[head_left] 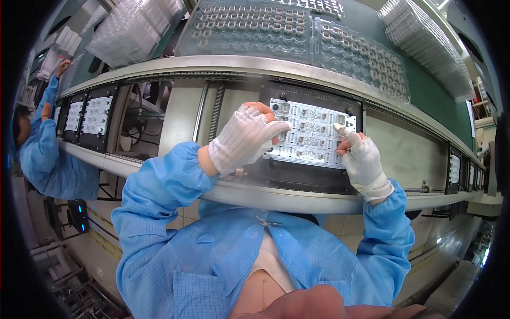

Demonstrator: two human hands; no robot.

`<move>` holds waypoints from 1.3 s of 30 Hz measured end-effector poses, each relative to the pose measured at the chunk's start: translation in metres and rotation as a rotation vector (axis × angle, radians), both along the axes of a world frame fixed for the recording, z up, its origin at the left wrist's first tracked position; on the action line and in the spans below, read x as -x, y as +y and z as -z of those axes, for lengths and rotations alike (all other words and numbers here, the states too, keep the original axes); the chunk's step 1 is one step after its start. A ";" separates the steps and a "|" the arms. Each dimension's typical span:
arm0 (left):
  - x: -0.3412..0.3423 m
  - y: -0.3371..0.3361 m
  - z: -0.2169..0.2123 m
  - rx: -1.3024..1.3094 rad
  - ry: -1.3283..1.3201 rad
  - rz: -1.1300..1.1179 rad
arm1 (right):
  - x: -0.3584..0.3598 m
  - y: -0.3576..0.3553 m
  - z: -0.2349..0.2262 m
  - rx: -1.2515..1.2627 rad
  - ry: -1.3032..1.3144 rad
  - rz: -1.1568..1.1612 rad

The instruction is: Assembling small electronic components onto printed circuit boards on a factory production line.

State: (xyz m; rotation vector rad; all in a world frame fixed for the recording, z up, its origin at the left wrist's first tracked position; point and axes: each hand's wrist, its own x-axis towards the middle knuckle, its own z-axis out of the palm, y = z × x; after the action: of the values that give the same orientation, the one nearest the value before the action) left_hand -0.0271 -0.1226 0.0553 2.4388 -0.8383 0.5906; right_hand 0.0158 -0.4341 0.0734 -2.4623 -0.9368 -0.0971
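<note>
A white circuit board panel [307, 139] with rows of small metal parts lies in a black carrier plate [313, 179] on the conveyor in front of me. My left hand [245, 135], in a striped white glove with bare fingertips, is closed at the panel's left edge, one gloved finger reaching over its face. At the opposite edge my right hand [361, 157], gloved the same way, has its fingers bent in, one gloved tip over the board. Both seem to grip the panel by its sides, though the exact contact under the fingers is hidden.
Behind the conveyor rail [234, 61], clear trays [255, 26] of small metal parts lie on a green bench. Stacks of clear trays [135, 32] rise at both sides. More loaded carriers [97, 114] sit along the line. A co-worker in blue [53, 154] works at far left.
</note>
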 end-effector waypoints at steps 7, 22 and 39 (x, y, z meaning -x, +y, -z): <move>0.000 -0.009 -0.003 -0.071 -0.026 -0.005 | -0.011 0.003 -0.018 -0.160 -0.176 -0.105; -0.007 0.008 -0.020 -0.275 0.169 -0.026 | -0.025 0.026 0.010 -0.341 -0.105 -0.077; -0.002 -0.013 -0.037 -0.540 0.087 0.053 | -0.021 0.026 0.010 -0.457 -0.045 -0.134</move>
State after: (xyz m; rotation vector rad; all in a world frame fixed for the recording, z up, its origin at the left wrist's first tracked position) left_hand -0.0246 -0.1354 0.0921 2.8805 -1.1387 0.2541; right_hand 0.0371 -0.4077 0.0633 -1.9811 -0.9726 -0.2879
